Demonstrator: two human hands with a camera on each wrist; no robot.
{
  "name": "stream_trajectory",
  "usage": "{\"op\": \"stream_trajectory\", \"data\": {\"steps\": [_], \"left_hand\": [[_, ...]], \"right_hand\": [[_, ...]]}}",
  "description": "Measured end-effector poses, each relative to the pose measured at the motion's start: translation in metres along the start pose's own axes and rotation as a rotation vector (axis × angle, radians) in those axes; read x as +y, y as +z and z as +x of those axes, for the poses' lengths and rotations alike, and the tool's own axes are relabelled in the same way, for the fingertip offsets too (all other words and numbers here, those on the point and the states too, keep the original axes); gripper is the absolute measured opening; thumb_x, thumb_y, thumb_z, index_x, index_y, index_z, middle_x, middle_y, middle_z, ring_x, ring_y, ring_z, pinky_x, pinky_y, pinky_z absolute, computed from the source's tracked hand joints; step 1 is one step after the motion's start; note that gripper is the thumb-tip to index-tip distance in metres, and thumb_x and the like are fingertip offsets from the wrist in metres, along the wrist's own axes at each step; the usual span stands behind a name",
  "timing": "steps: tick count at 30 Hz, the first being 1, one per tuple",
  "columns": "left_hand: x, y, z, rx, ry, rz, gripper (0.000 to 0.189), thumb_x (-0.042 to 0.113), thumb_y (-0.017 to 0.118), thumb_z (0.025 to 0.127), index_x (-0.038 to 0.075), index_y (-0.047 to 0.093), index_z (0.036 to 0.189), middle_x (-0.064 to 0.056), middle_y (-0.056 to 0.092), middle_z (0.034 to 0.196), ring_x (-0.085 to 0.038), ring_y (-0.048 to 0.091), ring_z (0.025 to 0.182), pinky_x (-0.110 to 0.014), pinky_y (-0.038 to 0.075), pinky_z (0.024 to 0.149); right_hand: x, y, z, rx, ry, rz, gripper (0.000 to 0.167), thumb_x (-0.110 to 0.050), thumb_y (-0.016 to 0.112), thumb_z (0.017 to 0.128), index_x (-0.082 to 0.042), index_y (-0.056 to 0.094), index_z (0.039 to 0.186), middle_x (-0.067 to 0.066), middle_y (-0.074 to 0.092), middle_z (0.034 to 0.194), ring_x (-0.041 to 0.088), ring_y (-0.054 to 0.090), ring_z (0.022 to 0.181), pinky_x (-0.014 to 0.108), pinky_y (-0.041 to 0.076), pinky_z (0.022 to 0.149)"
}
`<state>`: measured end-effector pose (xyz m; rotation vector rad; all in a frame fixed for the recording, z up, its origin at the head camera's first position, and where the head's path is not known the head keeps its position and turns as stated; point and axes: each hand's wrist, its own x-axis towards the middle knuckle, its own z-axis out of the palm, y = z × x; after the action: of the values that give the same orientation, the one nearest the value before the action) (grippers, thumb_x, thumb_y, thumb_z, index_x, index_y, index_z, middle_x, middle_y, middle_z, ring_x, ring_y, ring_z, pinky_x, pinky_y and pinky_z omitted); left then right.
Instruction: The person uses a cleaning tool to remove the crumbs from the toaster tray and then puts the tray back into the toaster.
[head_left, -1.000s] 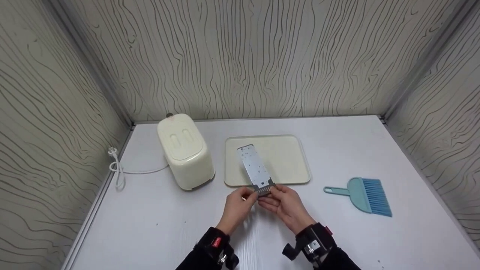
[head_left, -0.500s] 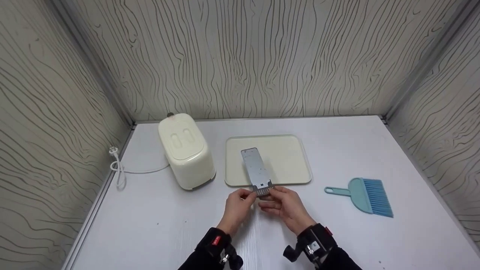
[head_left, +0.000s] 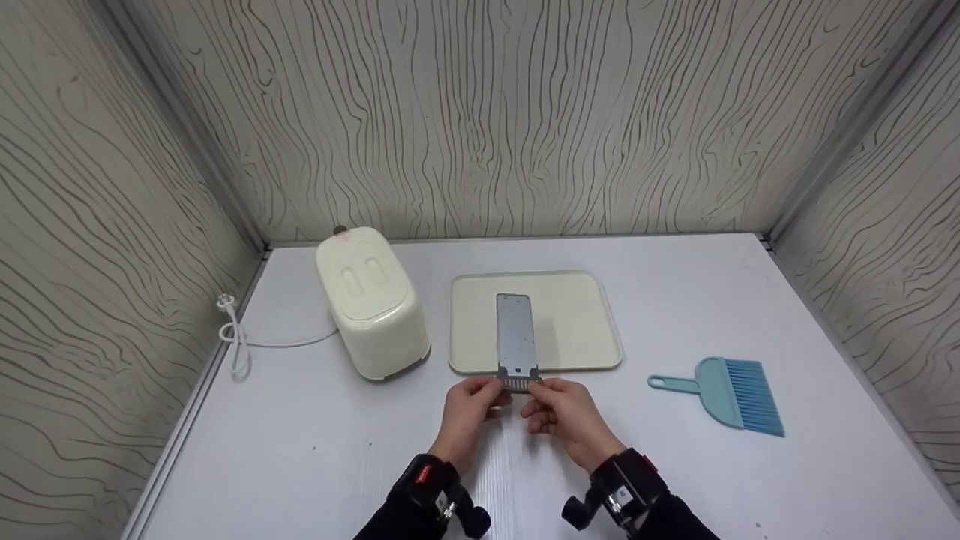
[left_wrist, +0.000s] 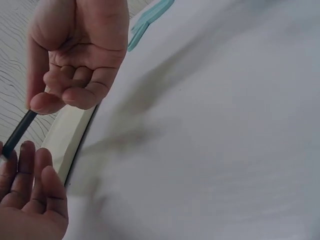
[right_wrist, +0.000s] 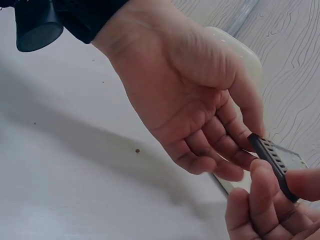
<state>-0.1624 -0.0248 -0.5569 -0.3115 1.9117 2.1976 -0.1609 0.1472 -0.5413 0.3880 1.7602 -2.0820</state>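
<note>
Hands, left [head_left: 465,416] and right [head_left: 573,421], both curled, are pinching the metal plate [head_left: 516,334] by its slotted end, its length extending over the tray [head_left: 577,319]; gripping evenly is likely steadying it best.

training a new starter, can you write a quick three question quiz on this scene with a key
1. How many oval shapes mark the top of the cream appliance?
2. In the head view, which thing lies right of the tray? A) white plug B) blue brush C) cream appliance
3. True or false: fingers of both the left hand and the right hand hold the flat plate by its slotted end.

Key: 1: two; 2: B; 3: true.
</note>
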Motion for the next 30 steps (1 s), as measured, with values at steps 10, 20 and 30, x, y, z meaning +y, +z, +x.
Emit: {"op": "stream_trajectory", "data": {"steps": [10,20,30], "left_hand": [[-0.002,-0.001,-0.001,-0.004,-0.021,-0.202,0.023,0.012,0.071,0.095,-0.005,0.064,0.108,-0.011,0.073,0.098,-0.019,0.072,0.091,-0.037,0.061,0.088],[0.001,0.001,-0.002,0.003,-0.047,-0.249,0.023,0.009,0.068,0.096,-0.008,0.062,0.109,-0.014,0.076,0.096,-0.019,0.074,0.085,-0.032,0.063,0.081],[0.003,-0.001,-0.003,0.016,-0.047,-0.272,0.025,0.009,0.067,0.096,-0.009,0.061,0.112,-0.014,0.076,0.097,-0.019,0.075,0.088,-0.035,0.063,0.086]], "right_hand": [[0.004,0.011,0.0,0.02,-0.04,-0.084,0.029,-0.018,0.065,0.1,0.01,0.063,0.105,0.003,0.063,0.065,0.009,0.054,0.051,0.023,0.053,0.051],[0.002,0.013,0.0,0.022,-0.077,-0.186,0.027,-0.02,0.065,0.099,0.007,0.064,0.102,0.0,0.057,0.059,0.007,0.052,0.049,0.02,0.048,0.046],[0.001,0.011,0.001,0.017,-0.111,-0.327,0.034,-0.027,0.065,0.1,0.005,0.065,0.108,-0.001,0.057,0.057,0.008,0.052,0.047,0.02,0.045,0.045]]}}
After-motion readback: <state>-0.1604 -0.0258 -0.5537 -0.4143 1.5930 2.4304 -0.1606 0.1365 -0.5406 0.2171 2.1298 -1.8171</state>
